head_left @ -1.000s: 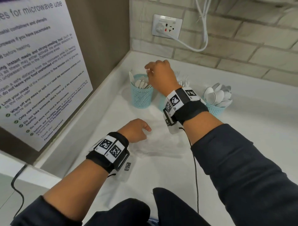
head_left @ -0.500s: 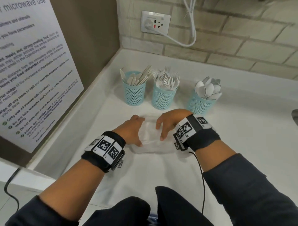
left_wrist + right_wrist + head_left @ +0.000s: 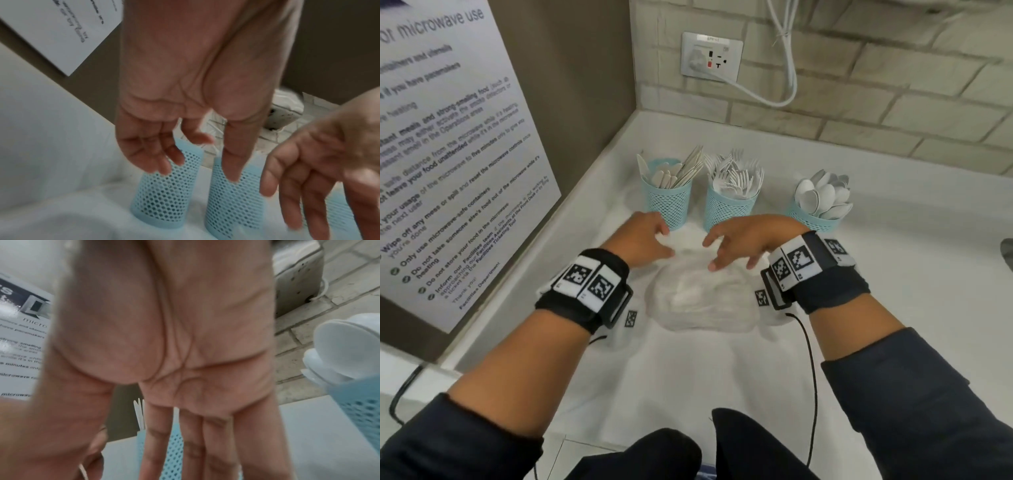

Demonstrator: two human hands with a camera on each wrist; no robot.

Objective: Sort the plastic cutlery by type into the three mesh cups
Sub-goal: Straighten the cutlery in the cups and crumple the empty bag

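Observation:
Three light-blue mesh cups stand in a row on the white counter. The left cup (image 3: pixel 668 202) holds white knives, the middle cup (image 3: pixel 728 207) holds forks, the right cup (image 3: pixel 814 219) holds spoons. A crumpled clear plastic bag (image 3: pixel 698 301) lies in front of them. My left hand (image 3: pixel 650 240) hovers just before the knife cup with loose, spread fingers and holds nothing. My right hand (image 3: pixel 736 246) hangs over the bag's far edge, fingers spread and relaxed, also empty. The left wrist view shows both hands' fingers (image 3: pixel 156 155) apart above the cups (image 3: pixel 164 194).
A brown side panel with a microwave-use notice (image 3: pixel 448 164) bounds the left. The brick back wall carries a socket (image 3: pixel 711 56) with a white cable (image 3: pixel 784 68). A thin black wire (image 3: pixel 812 370) trails from my right wrist. A dark object (image 3: pixel 1007 253) shows at the right edge.
My right hand came back from the knife cup to the plastic bag. Both hands then touched the bag and have now lifted slightly toward the cups with fingers spread.

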